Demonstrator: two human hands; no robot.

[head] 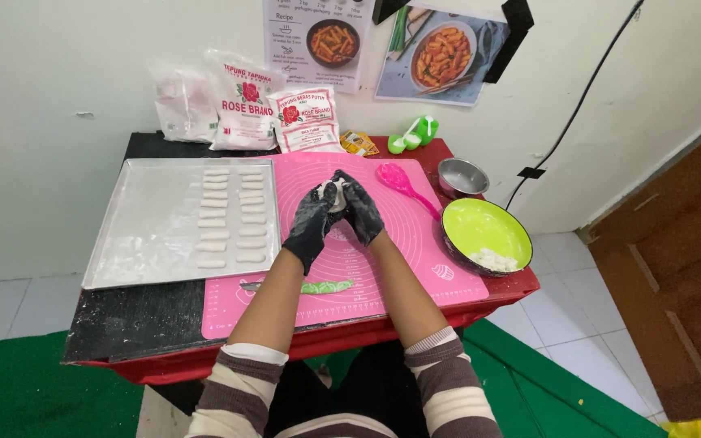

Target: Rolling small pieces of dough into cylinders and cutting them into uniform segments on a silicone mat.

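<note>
A low red table (496, 302) is set against a white wall, with a pink mat (415, 243) laid across its middle. A white lump of dough (336, 195) is held above the mat, pressed between the left hand (311, 223) and the right hand (360, 209), both in black gloves; the fingers are curled closed around it, so that only its top is seen. To the left, a metal tray (148, 235) bears two rows of dough sticks (231, 217). To the right, a pink spoon (403, 185), a green bowl (484, 231) and a small steel cup (462, 176) are noted. It is judged that the dough could stick to the gloves or be squeezed uneven if too much pressure is applied.
</note>
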